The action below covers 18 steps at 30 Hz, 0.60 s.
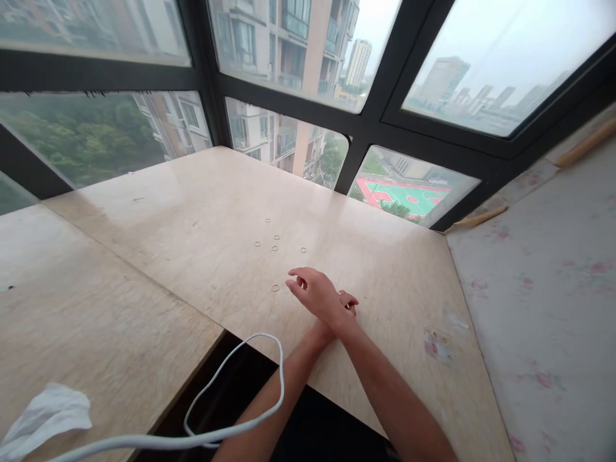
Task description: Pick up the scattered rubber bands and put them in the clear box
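My forearms cross above the pale table, the right one on top. My right hand (314, 292) points left, its thumb and index finger apart and nothing visible between them. Partly hidden behind my right wrist, my left hand (348, 302) has curled fingers; a small light spot shows by them, too small to make out. Several thin rings lie flat on the table: one ring (275, 288) just left of my right hand, another ring (303, 250) beyond it, and a loose group farther back with a ring (274, 248) among them.
A white cable (282, 366) loops in front of my left forearm. White crumpled tissue (52, 410) lies at the lower left of the tabletop (120, 308). A clear plastic piece (437, 345) is near the floral wall (543, 321). Dark-framed windows (359, 154) border the back.
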Motion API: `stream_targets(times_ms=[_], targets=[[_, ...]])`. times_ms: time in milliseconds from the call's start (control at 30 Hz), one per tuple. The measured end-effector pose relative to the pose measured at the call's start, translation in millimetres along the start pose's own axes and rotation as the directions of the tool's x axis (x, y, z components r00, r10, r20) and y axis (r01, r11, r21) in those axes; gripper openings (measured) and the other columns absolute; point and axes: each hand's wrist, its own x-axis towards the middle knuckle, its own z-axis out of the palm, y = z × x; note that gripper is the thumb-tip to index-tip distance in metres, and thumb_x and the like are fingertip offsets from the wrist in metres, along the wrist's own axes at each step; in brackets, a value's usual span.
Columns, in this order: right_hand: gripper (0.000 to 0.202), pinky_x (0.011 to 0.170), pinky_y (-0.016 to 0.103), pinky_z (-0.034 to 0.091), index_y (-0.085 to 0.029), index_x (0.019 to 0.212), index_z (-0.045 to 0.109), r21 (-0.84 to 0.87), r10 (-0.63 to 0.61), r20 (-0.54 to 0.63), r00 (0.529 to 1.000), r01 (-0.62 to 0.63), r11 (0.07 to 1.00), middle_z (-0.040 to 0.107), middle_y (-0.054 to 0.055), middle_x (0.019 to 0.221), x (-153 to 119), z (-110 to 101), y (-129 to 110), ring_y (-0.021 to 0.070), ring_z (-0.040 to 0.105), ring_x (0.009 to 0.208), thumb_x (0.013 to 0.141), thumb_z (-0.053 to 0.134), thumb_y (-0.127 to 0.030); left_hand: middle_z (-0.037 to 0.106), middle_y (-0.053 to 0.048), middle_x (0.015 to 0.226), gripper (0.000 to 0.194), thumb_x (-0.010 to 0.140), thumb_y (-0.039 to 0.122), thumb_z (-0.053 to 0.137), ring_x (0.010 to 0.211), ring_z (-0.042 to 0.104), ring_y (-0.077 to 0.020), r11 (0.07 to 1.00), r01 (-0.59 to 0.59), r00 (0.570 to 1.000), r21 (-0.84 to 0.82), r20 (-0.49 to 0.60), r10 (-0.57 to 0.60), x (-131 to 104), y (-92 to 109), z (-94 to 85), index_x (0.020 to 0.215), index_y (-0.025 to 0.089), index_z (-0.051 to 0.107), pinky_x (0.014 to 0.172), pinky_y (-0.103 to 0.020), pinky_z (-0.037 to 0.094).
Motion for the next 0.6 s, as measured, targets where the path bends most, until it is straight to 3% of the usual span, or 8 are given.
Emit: stream_targets(times_ms=[67, 133, 300, 600], targets=[[0.025, 0.07, 0.025, 0.045, -0.022, 0.108, 0.065, -0.196, -0.064, 0.202, 0.977, 0.104, 0.975, 0.068, 0.003, 0.09, 17.2, 18.9, -5.0, 0.0162, 0.063, 0.084, 0.09, 0.053, -0.035, 0.067, -0.005, 0.098, 0.023, 0.082, 0.012, 0.049, 0.088, 0.061, -0.0166, 0.999, -0.019, 1.0, -0.029, -0.015, 0.019, 2.2, -1.9, 1.8, 0.097, 0.018, 0.066, 0.085, -0.027, 0.048], [0.021, 0.068, 0.026, 0.045, -0.023, 0.102, 0.067, -0.296, -0.082, 0.308, 0.948, 0.178, 0.939, 0.067, 0.004, 0.091, 26.7, 34.1, -7.6, 0.0177, 0.062, 0.086, 0.089, 0.054, -0.033, 0.068, -0.005, 0.095, 0.023, 0.079, 0.01, 0.052, 0.085, 0.062, -0.0174, 0.999, -0.021, 1.0, -0.033, 0.003, 0.021, 4.2, -3.2, 1.9, 0.095, 0.017, 0.068, 0.082, -0.029, 0.049], [0.022, 0.07, 0.028, 0.045, -0.019, 0.088, 0.069, -0.378, -0.097, 0.373, 0.923, 0.247, 0.892, 0.066, 0.008, 0.093, 31.5, 45.2, -7.9, 0.0202, 0.061, 0.089, 0.091, 0.049, -0.028, 0.07, -0.007, 0.096, 0.026, 0.079, 0.011, 0.051, 0.086, 0.062, -0.0189, 0.999, -0.03, 0.998, -0.014, 0.045, 0.031, 6.9, -5.0, 1.6, 0.097, 0.017, 0.069, 0.08, -0.032, 0.05], [0.02, 0.07, 0.03, 0.046, -0.015, 0.089, 0.066, -0.417, -0.129, 0.424, 0.896, 0.319, 0.851, 0.067, 0.011, 0.094, 27.2, 39.5, -5.5, 0.0214, 0.062, 0.087, 0.091, 0.046, -0.016, 0.069, -0.005, 0.096, 0.027, 0.079, 0.009, 0.051, 0.09, 0.063, -0.0183, 0.998, -0.06, 0.997, 0.032, 0.057, 0.059, 7.3, -5.5, 1.7, 0.098, 0.019, 0.069, 0.084, -0.03, 0.049]])
